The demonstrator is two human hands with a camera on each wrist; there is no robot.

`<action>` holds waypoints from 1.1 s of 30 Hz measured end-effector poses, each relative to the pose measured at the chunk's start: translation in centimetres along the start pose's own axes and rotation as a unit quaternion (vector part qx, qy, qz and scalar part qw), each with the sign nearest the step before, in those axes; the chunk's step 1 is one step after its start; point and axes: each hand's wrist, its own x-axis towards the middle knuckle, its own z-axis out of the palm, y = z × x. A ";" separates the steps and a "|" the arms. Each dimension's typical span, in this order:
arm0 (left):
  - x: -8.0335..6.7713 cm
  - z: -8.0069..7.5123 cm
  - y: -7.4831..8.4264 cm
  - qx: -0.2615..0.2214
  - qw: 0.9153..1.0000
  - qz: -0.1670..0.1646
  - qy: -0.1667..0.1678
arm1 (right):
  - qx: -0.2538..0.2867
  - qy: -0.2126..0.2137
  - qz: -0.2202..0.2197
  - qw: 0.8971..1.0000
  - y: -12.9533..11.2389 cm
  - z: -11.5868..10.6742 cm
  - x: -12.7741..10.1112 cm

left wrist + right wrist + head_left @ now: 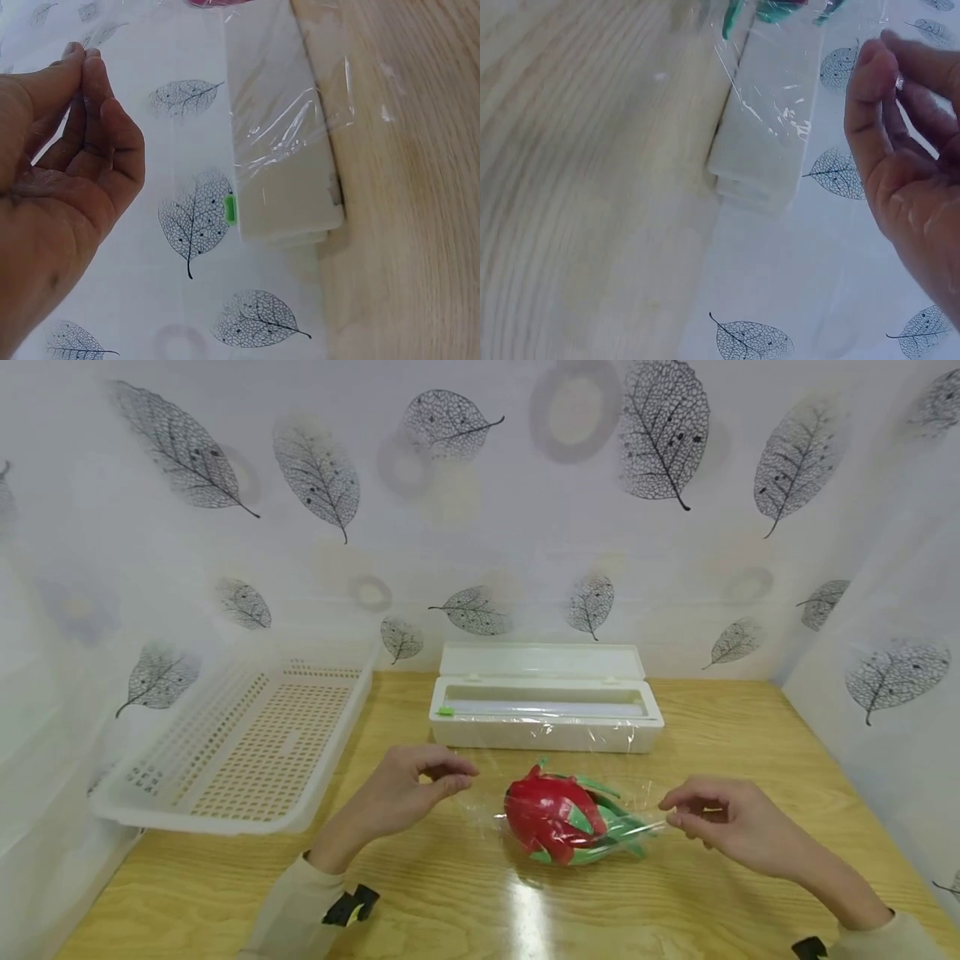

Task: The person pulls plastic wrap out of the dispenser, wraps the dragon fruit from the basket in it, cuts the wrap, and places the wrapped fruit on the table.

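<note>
A red dragon fruit [551, 814] with green scales lies on the table in the head view, beneath a sheet of clear plastic wrap [281, 135]. To its left, my left hand [416, 789] pinches one edge of the wrap between thumb and fingers. On the other side, my right hand [731, 822] pinches the opposite edge, and the film is drawn into creases there. Behind the fruit stands a white wrap dispenser box [547, 735] with its lid up, a roll inside and a green slider [446, 711] at its left end.
A white perforated plastic basket [300, 810] stands at the left of the wooden table [450, 902]. A white curtain [495, 518] printed with leaves hangs behind and along both sides.
</note>
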 end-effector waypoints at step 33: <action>3.1 0.8 -5.0 0.122 0.989 -0.003 0.089 | -0.169 0.001 0.081 0.982 1.5 1.3 4.4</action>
